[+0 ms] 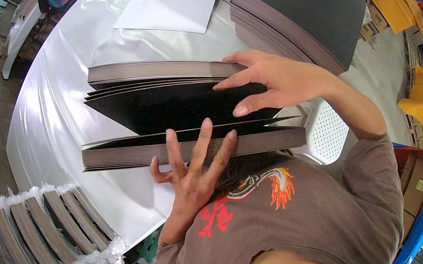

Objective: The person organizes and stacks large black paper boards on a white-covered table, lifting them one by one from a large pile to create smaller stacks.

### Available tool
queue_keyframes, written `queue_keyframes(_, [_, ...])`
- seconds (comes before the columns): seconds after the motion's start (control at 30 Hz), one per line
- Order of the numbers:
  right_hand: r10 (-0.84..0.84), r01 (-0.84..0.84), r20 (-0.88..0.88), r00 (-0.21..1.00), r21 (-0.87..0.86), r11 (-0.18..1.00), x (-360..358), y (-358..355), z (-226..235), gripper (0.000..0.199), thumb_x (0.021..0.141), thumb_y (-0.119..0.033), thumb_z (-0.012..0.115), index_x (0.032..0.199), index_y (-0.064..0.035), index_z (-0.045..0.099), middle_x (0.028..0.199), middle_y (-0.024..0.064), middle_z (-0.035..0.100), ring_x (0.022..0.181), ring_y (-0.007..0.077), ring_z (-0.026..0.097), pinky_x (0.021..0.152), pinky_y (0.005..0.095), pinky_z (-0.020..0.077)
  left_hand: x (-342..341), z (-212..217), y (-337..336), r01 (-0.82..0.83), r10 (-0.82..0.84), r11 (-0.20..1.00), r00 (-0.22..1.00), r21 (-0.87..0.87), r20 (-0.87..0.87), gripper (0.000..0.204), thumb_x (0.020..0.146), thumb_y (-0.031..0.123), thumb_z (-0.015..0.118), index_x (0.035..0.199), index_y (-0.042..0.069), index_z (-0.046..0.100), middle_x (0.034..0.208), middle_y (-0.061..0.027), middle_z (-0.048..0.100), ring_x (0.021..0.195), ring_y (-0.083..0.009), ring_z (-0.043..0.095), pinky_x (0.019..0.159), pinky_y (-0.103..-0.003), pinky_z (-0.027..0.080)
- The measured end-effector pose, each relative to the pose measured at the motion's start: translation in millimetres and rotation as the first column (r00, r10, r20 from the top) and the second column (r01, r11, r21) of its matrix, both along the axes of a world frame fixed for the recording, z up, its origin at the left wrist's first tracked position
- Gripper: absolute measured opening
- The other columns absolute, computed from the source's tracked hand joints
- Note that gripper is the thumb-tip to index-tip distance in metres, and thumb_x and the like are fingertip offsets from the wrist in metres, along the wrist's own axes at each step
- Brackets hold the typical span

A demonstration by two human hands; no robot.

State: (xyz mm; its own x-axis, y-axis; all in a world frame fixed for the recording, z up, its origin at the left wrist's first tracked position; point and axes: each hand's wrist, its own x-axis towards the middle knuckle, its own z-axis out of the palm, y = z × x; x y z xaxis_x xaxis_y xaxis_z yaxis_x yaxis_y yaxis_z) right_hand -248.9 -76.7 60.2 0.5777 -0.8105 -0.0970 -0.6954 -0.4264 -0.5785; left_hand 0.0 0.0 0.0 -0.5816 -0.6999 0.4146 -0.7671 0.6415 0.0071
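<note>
In front of me a thick stack of black cardboard sheets with grey-brown edges is parted like an open book. Its far section point(158, 66) and near section point(133, 157) stand apart, with several loose black sheets point(164, 106) between them. My right hand point(278, 81) reaches over the far section from the right, fingers spread, fingertips touching the sheets and thumb against a black face. Against the near section's edge rests my left hand point(192, 165), its fingers stretched out and fanned. Neither hand wraps round the sheets.
A taller stack of black sheets point(308, 8) stands at the far right, beside a white paper sheet point(171, 7). Glossy white sheeting covers the table point(44, 113). Plastic-wrapped bundles point(41, 239) lie at the lower left. A perforated white plastic piece point(327, 128) is at the right.
</note>
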Motion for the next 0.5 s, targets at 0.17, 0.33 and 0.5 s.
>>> queue_keyframes(0.17, [0.017, -0.020, -0.038, 0.999, -0.058, 0.998, 0.6, 4.8, 9.4, 0.070, 0.066, -0.046, 0.073, 0.124, -0.0119, 0.055, 0.127, 0.0246, 0.044, 0.115, 0.0404, 0.044, 0.095, 0.0435, 0.0383, -1.8, -0.4, 0.1, 0.002, -0.001, 0.998, 1.000, 0.063, -0.025, 0.039, 0.085, 0.033, 0.057, 0.123, 0.041, 0.054, 0.141, 0.0030, 0.041, 0.135, -0.0372, 0.017, 0.100, -0.055, 0.000])
queue_keyframes(0.33, [0.078, -0.075, 0.089, 0.993, -0.037, 0.997, -2.2, -1.3, -2.7, 0.052, 0.075, -0.030, 0.069, 0.123, -0.0140, 0.056, 0.126, 0.0242, 0.045, 0.114, 0.0402, 0.045, 0.094, 0.0424, 0.0393, 1.2, -11.2, 0.1, 0.029, -0.032, 0.999, 0.990, -0.028, -0.134, 0.039, 0.084, 0.031, 0.057, 0.122, 0.041, 0.055, 0.139, 0.0061, 0.042, 0.136, -0.0358, 0.013, 0.101, -0.055, 0.000])
queue_keyframes(0.5, [0.073, -0.071, 0.034, 0.997, -0.039, 0.997, -5.7, -0.2, -1.4, 0.039, 0.081, -0.024, 0.063, 0.118, -0.0130, 0.060, 0.127, 0.0254, 0.043, 0.114, 0.0404, 0.045, 0.094, 0.0431, 0.0395, 0.4, -6.6, -0.2, 0.023, -0.023, 0.998, 1.000, -0.053, 0.006, 0.041, 0.084, 0.031, 0.057, 0.124, 0.041, 0.053, 0.142, 0.0074, 0.038, 0.137, -0.0371, 0.010, 0.102, -0.055, -0.001])
